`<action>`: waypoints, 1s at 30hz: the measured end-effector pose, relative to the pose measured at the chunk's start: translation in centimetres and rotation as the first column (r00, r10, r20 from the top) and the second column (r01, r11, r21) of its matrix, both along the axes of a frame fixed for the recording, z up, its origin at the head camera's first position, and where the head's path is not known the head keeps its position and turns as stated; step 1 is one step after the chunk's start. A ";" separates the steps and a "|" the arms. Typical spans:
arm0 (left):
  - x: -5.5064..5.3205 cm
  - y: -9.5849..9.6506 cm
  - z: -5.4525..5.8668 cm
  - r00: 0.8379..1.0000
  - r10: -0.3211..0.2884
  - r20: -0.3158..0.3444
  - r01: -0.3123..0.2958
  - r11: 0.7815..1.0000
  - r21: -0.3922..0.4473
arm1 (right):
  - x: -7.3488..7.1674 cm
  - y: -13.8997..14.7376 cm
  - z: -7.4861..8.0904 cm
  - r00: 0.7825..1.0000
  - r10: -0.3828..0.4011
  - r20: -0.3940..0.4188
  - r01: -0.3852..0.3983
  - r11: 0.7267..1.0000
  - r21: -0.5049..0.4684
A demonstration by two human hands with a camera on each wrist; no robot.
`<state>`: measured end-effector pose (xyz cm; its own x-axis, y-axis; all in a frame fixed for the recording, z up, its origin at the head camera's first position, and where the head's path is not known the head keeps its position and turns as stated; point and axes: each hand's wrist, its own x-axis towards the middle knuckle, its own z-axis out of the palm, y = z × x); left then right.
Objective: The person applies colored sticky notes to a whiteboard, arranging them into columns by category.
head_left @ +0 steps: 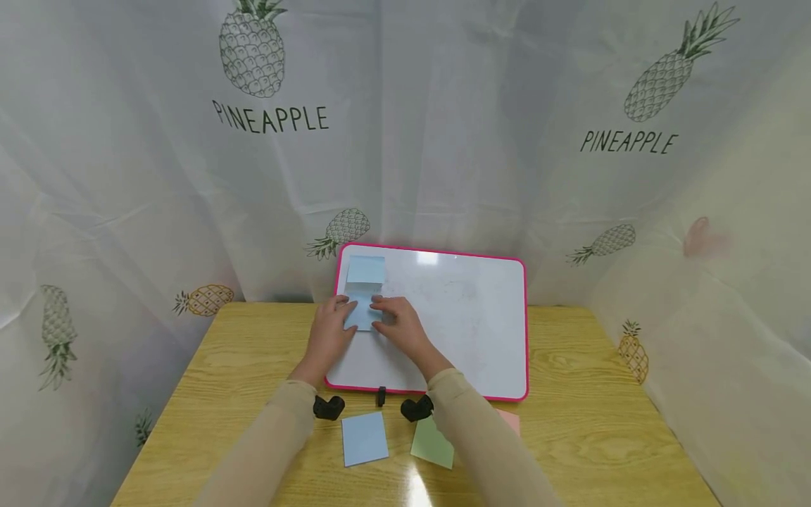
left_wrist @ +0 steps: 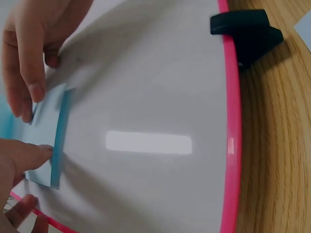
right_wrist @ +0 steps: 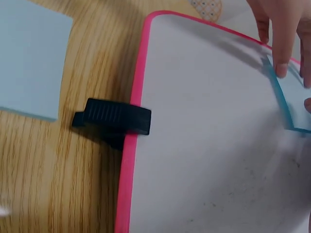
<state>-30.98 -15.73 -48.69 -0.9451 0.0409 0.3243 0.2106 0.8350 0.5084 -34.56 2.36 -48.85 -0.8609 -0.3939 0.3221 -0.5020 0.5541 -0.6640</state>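
Note:
A pink-framed whiteboard (head_left: 456,331) leans at the back of the table. Near its upper left, one blue sticky note (head_left: 365,269) clings with its lower edge lifting. Just below is a second blue sticky note (head_left: 364,318) with both hands on it. From the left side, my left hand (head_left: 326,335) presses it; in the left wrist view that thumb (left_wrist: 34,156) lies along the paper near its lower edge. Across from it, my right hand (head_left: 406,328) touches the note's right side with its fingertips. The note's lower edge stands slightly off the board in the left wrist view.
A black clip (head_left: 381,396) grips the board's bottom edge. In front lie a blue sticky-note pad (head_left: 365,439), a green one (head_left: 433,443) and a pink one (head_left: 510,421), partly behind the right sleeve. A pineapple-print curtain (head_left: 431,162) hangs behind the wooden table (head_left: 589,436).

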 end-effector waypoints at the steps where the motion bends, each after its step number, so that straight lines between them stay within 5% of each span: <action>1: 0.0 -0.1 -0.1 1.000 -0.007 -0.007 0.007 1.000 -0.017 | -0.1 0.0 -0.1 0.999 0.006 -0.032 -0.005 1.000 0.026; 10: 0.1 -0.3 -0.1 0.998 -0.060 -0.017 0.058 0.992 -0.109 | 0.0 0.5 -0.4 0.981 -0.003 -0.193 0.042 0.980 0.197; 17: 0.1 -0.6 -0.3 0.999 -0.050 -0.002 0.049 0.991 -0.124 | 0.0 1.3 -0.3 0.973 0.009 -0.231 0.033 0.984 0.177; 30: 0.7 -0.9 -0.4 0.997 -0.043 0.057 0.045 0.998 -0.041 | 0.2 2.4 -0.1 0.993 -0.030 -0.115 0.045 0.991 0.130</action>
<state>-30.27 -16.64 -49.13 -0.9587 0.0957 0.2679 0.2200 0.8466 0.4847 -34.35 4.74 -48.92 -0.8373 -0.4072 0.3648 -0.5461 0.6532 -0.5245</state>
